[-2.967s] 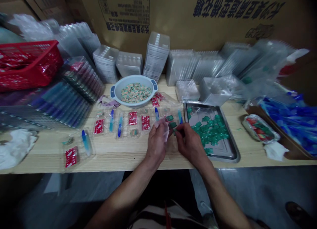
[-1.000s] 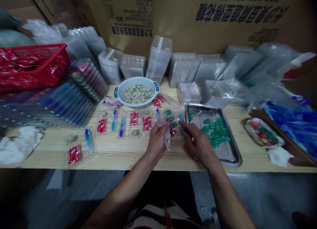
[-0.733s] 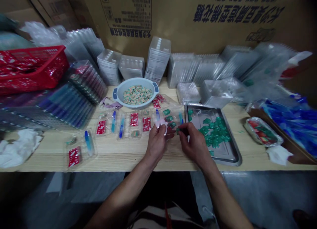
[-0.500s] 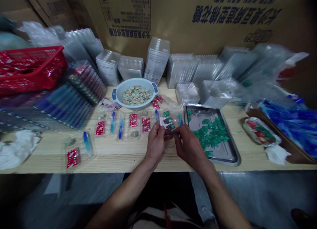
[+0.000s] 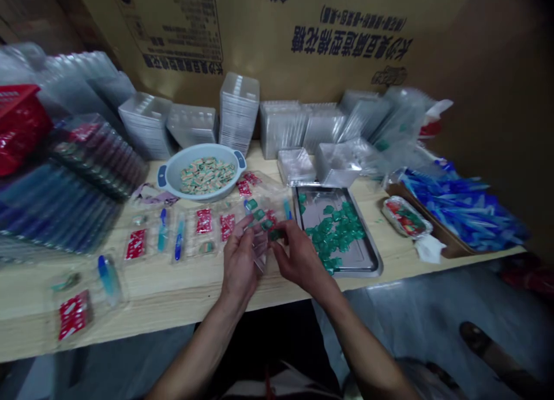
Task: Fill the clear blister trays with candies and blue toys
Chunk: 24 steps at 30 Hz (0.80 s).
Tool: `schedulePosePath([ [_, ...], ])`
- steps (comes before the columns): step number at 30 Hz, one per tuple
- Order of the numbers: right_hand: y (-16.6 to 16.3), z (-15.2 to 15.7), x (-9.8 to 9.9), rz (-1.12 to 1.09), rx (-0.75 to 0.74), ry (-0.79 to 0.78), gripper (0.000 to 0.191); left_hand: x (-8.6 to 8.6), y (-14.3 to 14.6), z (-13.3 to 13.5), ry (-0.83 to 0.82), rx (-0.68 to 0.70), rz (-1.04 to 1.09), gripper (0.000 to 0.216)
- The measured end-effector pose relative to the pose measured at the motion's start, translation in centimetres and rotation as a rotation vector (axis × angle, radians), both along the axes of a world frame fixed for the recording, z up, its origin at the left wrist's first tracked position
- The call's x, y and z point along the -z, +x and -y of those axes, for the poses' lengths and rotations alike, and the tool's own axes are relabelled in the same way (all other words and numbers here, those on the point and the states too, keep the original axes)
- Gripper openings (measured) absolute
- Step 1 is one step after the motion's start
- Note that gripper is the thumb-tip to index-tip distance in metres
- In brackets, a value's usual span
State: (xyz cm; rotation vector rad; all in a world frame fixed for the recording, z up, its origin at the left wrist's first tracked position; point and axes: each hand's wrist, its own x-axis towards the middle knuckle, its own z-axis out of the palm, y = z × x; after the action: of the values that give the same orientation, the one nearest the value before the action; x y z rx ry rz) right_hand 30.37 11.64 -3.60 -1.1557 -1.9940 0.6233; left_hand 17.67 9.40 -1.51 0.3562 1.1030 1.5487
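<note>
My left hand is closed around a clear plastic piece, held tilted above the table. Several small green pieces sit in a row along it. At its right end, the pinched fingers of my right hand are on another green piece. Loose green pieces lie in a metal tray just right of that hand. Behind and left of my hands lie clear packs with red packets and blue plastic sticks.
A pale blue bowl of small striped pieces stands behind the packs. Stacked clear plastic trays line the cardboard at the back. Filled packs are stacked at left. On the right are a foil dish and a box of blue sticks.
The view has swung to the right, so the table's contents appear further left. The clear piece with the green pieces is now tilted more, and my right fingers have shifted along its end.
</note>
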Motion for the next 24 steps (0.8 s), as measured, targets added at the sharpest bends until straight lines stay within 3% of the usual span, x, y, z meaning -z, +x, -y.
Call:
schedulePosePath([
  [2,1.4,-0.8,-0.3,-0.057,0.019,-0.037,0.027,0.0,-0.3,-0.3,-0.005,-0.011,0.012,0.035],
  [4,3.4,-2.0,-0.5,-0.015,0.170,-0.040,0.025,0.0,-0.6,-0.5,-0.010,-0.017,0.022,0.034],
  [8,7.8,-4.6,-0.3,0.500,0.542,-0.079,0.027,0.2,-0.9,-0.8,-0.012,0.000,0.029,0.035],
  [10,9.0,-5.6,0.0,0.755,0.591,-0.177,0.030,0.4,-0.8,-0.8,-0.015,0.013,0.028,0.036],
  [13,9.2,-6.5,0.3,0.923,0.551,-0.258,0.031,0.5,-0.3,-0.7,-0.028,0.051,0.028,0.036],
  [20,9.3,-7.9,0.9,0.871,0.464,-0.285,0.028,0.5,0.2,-0.7,-0.040,0.073,0.012,0.037],
  [24,10.0,-7.1,0.8,0.537,0.500,-0.071,0.030,0.7,0.2,-0.8,-0.037,0.059,0.018,0.036],
])
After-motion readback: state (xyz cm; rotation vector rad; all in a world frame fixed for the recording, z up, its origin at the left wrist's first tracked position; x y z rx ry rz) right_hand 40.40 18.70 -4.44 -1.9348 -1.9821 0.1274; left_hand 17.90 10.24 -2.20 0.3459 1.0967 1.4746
